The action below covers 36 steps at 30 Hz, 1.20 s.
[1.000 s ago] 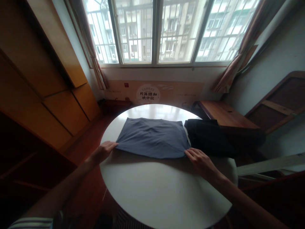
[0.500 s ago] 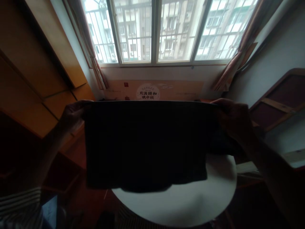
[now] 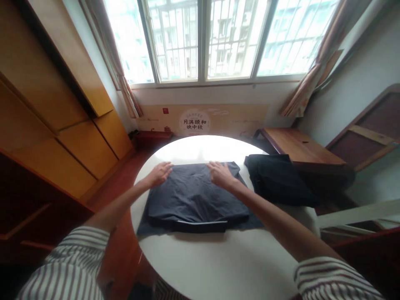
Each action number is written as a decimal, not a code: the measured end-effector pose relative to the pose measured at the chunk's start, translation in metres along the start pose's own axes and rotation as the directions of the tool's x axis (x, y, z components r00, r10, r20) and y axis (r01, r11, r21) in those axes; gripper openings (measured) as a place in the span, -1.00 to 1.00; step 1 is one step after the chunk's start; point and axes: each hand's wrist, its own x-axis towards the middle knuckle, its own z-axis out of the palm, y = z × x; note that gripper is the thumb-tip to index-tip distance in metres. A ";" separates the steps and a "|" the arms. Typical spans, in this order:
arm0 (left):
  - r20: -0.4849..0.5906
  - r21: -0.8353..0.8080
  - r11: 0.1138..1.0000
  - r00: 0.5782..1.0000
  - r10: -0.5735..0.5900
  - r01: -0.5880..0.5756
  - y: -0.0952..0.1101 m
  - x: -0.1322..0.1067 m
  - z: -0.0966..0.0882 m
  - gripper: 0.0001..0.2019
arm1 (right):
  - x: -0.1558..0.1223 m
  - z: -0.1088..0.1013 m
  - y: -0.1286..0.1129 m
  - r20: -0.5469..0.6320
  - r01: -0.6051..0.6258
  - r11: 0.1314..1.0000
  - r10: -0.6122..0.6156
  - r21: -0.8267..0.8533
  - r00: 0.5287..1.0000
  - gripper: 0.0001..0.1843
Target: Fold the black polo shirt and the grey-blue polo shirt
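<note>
A dark grey folded garment (image 3: pixel 196 196) lies on a white oval table (image 3: pixel 225 260), with soft creases across its top. Along its near edge runs a darker band with a thin pale line. My left hand (image 3: pixel 160 173) rests at the garment's far left corner, fingers stretched forward. On the far edge, right of the middle, my right hand (image 3: pixel 219 173) lies with its fingers extended and somewhat apart. Neither hand grips the cloth. Beside it on the right sits a folded black garment (image 3: pixel 275 177), apart from both hands.
Behind the table are a barred window (image 3: pixel 203 41) with tied curtains and a printed banner (image 3: pixel 237 118) on the wall. A low wooden table (image 3: pixel 306 143) stands at the back right. Wooden cabinets (image 3: pixel 81 146) line the left side.
Half a second ago both hands held the garment up, stretched between them before the camera. Now it lies on the table, and my hands have let go and come closer together.
</note>
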 end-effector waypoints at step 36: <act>0.482 -0.843 0.246 0.875 -0.046 0.478 0.036 -0.035 -0.024 -0.01 | 0.002 -0.003 -0.020 0.182 -0.113 0.467 -0.105 0.877 0.978 -0.38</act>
